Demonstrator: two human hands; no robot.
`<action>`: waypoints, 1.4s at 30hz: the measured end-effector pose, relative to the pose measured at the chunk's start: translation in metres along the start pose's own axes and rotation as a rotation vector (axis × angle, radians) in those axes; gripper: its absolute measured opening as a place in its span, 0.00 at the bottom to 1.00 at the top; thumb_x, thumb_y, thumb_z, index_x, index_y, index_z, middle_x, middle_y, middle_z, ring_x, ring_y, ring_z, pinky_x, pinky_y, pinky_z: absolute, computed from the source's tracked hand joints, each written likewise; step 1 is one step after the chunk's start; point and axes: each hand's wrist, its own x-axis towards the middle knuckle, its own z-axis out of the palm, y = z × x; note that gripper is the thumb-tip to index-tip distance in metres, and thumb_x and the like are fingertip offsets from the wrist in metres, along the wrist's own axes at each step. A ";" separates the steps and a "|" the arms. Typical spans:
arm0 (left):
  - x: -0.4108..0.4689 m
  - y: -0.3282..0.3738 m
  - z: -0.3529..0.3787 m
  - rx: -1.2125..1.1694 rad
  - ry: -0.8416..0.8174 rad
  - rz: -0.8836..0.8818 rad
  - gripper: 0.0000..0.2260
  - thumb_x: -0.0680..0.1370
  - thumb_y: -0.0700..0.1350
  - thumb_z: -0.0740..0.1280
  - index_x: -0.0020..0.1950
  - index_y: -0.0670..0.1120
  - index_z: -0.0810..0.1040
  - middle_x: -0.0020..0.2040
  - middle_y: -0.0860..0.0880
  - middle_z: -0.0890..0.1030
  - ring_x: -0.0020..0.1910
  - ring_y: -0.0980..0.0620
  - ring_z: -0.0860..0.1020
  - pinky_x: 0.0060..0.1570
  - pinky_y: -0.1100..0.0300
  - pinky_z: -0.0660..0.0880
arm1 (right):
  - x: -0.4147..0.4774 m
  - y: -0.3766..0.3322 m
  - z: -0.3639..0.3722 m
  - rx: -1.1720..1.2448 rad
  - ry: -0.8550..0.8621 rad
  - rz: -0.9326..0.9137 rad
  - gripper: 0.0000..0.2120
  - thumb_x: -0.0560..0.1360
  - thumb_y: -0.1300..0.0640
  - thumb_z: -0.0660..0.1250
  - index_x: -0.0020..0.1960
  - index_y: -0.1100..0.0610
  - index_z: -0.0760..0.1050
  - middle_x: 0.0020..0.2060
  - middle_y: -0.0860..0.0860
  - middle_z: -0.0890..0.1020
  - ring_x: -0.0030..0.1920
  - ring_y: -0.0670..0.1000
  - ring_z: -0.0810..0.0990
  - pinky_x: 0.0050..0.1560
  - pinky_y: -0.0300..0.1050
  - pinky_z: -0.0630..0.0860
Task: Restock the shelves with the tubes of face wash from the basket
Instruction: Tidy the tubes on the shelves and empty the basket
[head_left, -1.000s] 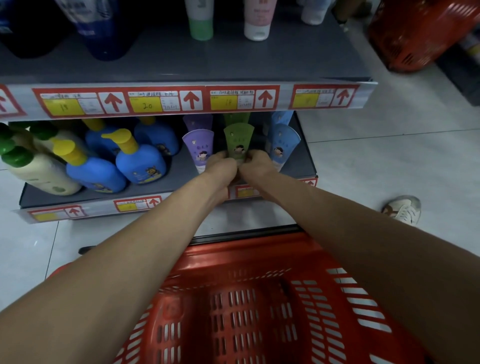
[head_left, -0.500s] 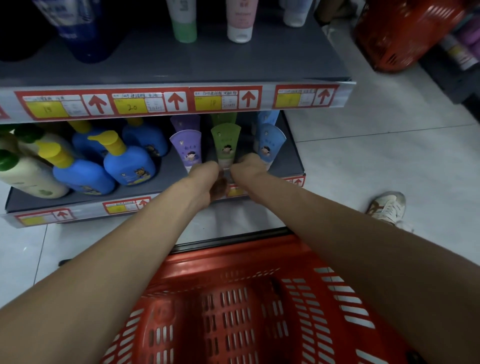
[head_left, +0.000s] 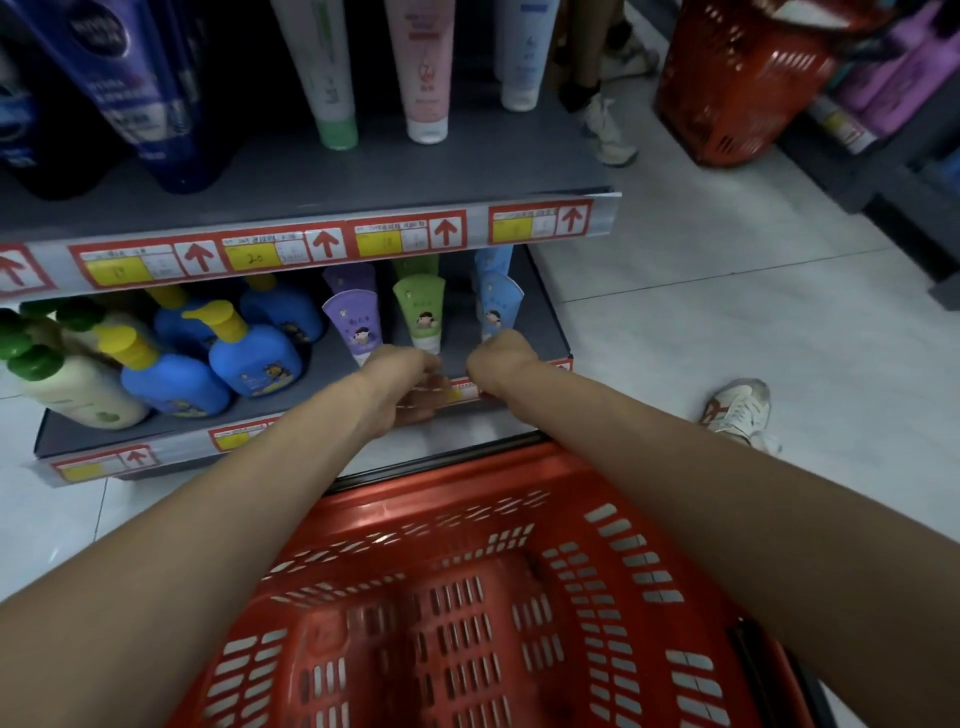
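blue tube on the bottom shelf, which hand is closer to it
Right. The right hand is at the base of the blue tube; the left hand is farther left, by the green tube.

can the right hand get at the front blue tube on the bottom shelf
Probably yes: the right hand is right at the base of the front blue tube, with nothing visible between them.
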 end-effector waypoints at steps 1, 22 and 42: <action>-0.001 0.002 0.003 -0.005 0.001 0.014 0.12 0.83 0.43 0.67 0.66 0.42 0.79 0.42 0.47 0.85 0.35 0.49 0.84 0.37 0.58 0.80 | -0.002 0.002 -0.004 -0.003 0.009 0.004 0.18 0.80 0.65 0.62 0.69 0.69 0.73 0.51 0.58 0.74 0.50 0.55 0.75 0.57 0.50 0.80; 0.057 0.024 0.089 0.021 0.061 0.082 0.46 0.68 0.45 0.84 0.80 0.49 0.62 0.65 0.42 0.81 0.57 0.39 0.83 0.47 0.48 0.82 | 0.021 0.049 -0.069 -0.177 0.175 0.015 0.08 0.80 0.63 0.62 0.56 0.62 0.77 0.49 0.58 0.79 0.48 0.58 0.79 0.46 0.45 0.74; 0.092 0.014 0.097 0.149 0.246 0.168 0.23 0.70 0.50 0.82 0.60 0.45 0.79 0.54 0.40 0.86 0.48 0.36 0.86 0.53 0.40 0.84 | 0.019 0.063 -0.079 -0.173 0.155 0.023 0.03 0.80 0.63 0.63 0.49 0.61 0.75 0.44 0.55 0.78 0.45 0.56 0.78 0.43 0.44 0.72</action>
